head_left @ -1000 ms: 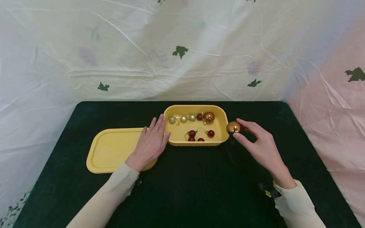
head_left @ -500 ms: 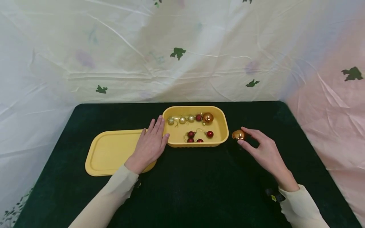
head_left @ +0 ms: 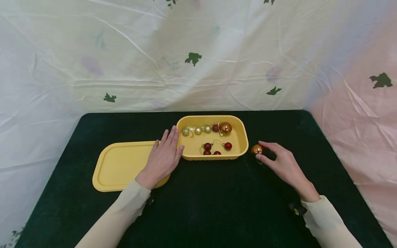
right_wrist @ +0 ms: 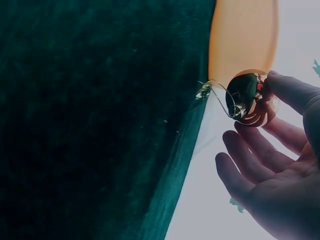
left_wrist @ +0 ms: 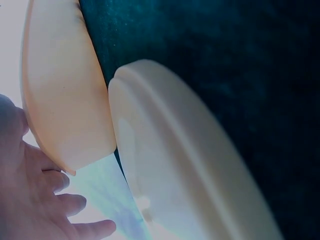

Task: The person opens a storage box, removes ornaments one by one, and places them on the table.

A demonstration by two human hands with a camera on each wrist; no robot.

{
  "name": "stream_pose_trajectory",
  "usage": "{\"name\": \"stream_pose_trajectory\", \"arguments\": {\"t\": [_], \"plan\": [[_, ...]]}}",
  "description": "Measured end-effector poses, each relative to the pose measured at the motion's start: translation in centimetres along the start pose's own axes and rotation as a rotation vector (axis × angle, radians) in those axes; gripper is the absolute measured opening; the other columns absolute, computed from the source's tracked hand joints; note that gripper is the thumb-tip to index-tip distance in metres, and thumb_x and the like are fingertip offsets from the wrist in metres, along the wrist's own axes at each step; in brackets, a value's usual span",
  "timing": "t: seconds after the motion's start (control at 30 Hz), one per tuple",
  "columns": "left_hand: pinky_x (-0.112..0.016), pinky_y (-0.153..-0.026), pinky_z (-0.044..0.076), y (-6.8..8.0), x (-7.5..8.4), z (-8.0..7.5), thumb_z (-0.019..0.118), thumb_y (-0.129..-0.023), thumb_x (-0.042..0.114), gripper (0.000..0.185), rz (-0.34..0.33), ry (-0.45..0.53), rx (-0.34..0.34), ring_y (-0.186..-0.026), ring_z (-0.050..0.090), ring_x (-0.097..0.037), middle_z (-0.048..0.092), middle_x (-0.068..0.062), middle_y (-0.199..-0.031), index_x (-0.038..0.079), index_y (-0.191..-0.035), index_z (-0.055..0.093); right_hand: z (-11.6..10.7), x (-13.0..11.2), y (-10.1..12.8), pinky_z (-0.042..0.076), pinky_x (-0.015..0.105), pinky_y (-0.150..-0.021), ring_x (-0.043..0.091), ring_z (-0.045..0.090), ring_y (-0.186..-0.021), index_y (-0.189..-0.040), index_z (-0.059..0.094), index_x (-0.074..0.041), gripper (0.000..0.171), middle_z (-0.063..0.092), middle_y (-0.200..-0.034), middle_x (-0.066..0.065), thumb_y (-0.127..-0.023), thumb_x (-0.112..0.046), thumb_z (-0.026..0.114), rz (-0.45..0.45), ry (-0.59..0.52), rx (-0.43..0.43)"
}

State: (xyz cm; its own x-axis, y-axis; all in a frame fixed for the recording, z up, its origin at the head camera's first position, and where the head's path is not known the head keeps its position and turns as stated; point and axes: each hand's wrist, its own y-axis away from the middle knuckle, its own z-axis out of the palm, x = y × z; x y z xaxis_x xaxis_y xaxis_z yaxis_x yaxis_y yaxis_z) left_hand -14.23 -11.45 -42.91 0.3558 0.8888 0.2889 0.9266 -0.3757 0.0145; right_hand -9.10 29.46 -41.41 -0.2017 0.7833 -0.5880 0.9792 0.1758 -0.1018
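Note:
A yellow box stands open on the dark green tablecloth. It holds several small gold and red baubles and one larger copper bauble. My right hand pinches a second copper bauble between thumb and fingers, just right of the box and low over the cloth. In the right wrist view this bauble shows its gold hanging loop, with the box behind it. My left hand lies flat on the yellow lid, fingertips against the box's left wall.
The lid lies flat to the left of the box. A crumpled white sheet with green leaf prints hangs behind and beside the table. Dark cloth stretches in front of the box and to the right of my right hand.
My right hand has lowered the copper bauble from the level of the box's right rim to just over the cloth beside it. The left hand has stayed put.

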Motion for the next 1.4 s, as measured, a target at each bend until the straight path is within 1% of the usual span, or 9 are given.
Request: {"name": "stream_pose_trajectory", "arguments": {"t": [0.13, 0.33, 0.43, 0.8, 1.0, 1.1, 1.2, 1.4], "plan": [[-0.064, -0.122, 0.021, 0.0, 0.0, 0.0, 0.027, -0.112, 0.048, 0.071, -0.004, 0.002, -0.001, -0.159, 0.007, -0.033, 0.001, -0.007, -0.173, 0.008, -0.167, 0.008, 0.2, 0.4, -0.3, 0.049, 0.063, -0.097, 0.038, 0.059, -0.122, -0.145, 0.058, -0.007, 0.054, 0.061, -0.137, 0.020, -0.101, -0.036, 0.069, 0.004, 0.008, -0.029], [-0.064, -0.122, 0.021, 0.1, 0.0, 0.0, 0.024, -0.112, 0.048, 0.071, -0.002, 0.013, -0.008, -0.158, 0.007, -0.033, 0.000, -0.008, -0.173, 0.008, -0.167, 0.007, 0.4, 1.0, -0.7, 0.054, 0.055, -0.089, 0.034, 0.063, -0.115, -0.146, 0.057, -0.005, 0.057, 0.062, -0.135, 0.020, -0.100, -0.035, 0.070, 0.007, 0.022, -0.068], [-0.063, -0.122, 0.021, 0.2, 0.0, 0.0, 0.024, -0.112, 0.049, 0.071, 0.001, 0.019, -0.009, -0.158, 0.007, -0.033, -0.001, -0.009, -0.173, 0.008, -0.167, 0.007, 0.4, 1.2, -0.8, 0.054, 0.054, -0.089, 0.033, 0.064, -0.114, -0.146, 0.057, -0.004, 0.056, 0.062, -0.134, 0.020, -0.100, -0.034, 0.070, 0.010, 0.034, -0.078], [-0.061, -0.122, 0.022, 0.2, 0.2, 0.0, 0.025, -0.112, 0.048, 0.071, 0.004, 0.022, -0.008, -0.158, 0.007, -0.034, -0.001, -0.009, -0.173, 0.007, -0.167, 0.007, 0.3, 1.1, -1.0, 0.053, 0.057, -0.092, 0.035, 0.062, -0.116, -0.147, 0.055, -0.005, 0.058, 0.060, -0.137, 0.022, -0.101, -0.037, 0.068, 0.049, 0.057, -0.123], [-0.061, -0.122, 0.022, 0.1, 0.3, 0.1, 0.028, -0.112, 0.047, 0.071, 0.005, 0.025, 0.004, -0.158, 0.007, -0.034, 0.000, -0.008, -0.173, 0.006, -0.166, 0.008, -0.1, 0.8, -0.6, 0.047, 0.064, -0.099, 0.041, 0.056, -0.126, -0.152, 0.050, -0.006, 0.064, 0.055, -0.144, 0.024, -0.101, -0.042, 0.067, 0.070, 0.055, -0.131], [-0.061, -0.122, 0.021, 0.0, 0.3, 0.1, 0.030, -0.112, 0.046, 0.070, 0.005, 0.029, 0.009, -0.158, 0.008, -0.034, 0.003, -0.009, -0.174, 0.006, -0.166, 0.009, -0.4, 0.4, -0.5, 0.043, 0.067, -0.104, 0.043, 0.051, -0.133, -0.152, 0.050, -0.006, 0.065, 0.052, -0.148, 0.023, -0.102, -0.043, 0.066, 0.062, 0.047, -0.097], [-0.062, -0.122, 0.021, -0.2, 0.2, 0.0, 0.032, -0.112, 0.045, 0.070, 0.005, 0.035, 0.021, -0.158, 0.010, -0.035, 0.006, -0.010, -0.174, 0.005, -0.166, 0.013, -0.6, -0.2, -0.3, 0.041, 0.068, -0.105, 0.042, 0.049, -0.136, -0.150, 0.053, -0.008, 0.059, 0.053, -0.149, 0.020, -0.102, -0.039, 0.066, 0.034, 0.040, -0.027], [-0.062, -0.122, 0.022, -0.5, 0.1, 0.0, 0.036, -0.111, 0.045, 0.069, -0.003, 0.052, 0.060, -0.157, 0.016, -0.036, 0.013, -0.012, -0.173, 0.003, -0.164, 0.024, -0.7, -1.8, -0.3, 0.044, 0.066, -0.103, 0.039, 0.054, -0.130, -0.143, 0.061, -0.010, 0.045, 0.059, -0.144, 0.016, -0.102, -0.028, 0.068, -0.067, 0.028, 0.124]]}}
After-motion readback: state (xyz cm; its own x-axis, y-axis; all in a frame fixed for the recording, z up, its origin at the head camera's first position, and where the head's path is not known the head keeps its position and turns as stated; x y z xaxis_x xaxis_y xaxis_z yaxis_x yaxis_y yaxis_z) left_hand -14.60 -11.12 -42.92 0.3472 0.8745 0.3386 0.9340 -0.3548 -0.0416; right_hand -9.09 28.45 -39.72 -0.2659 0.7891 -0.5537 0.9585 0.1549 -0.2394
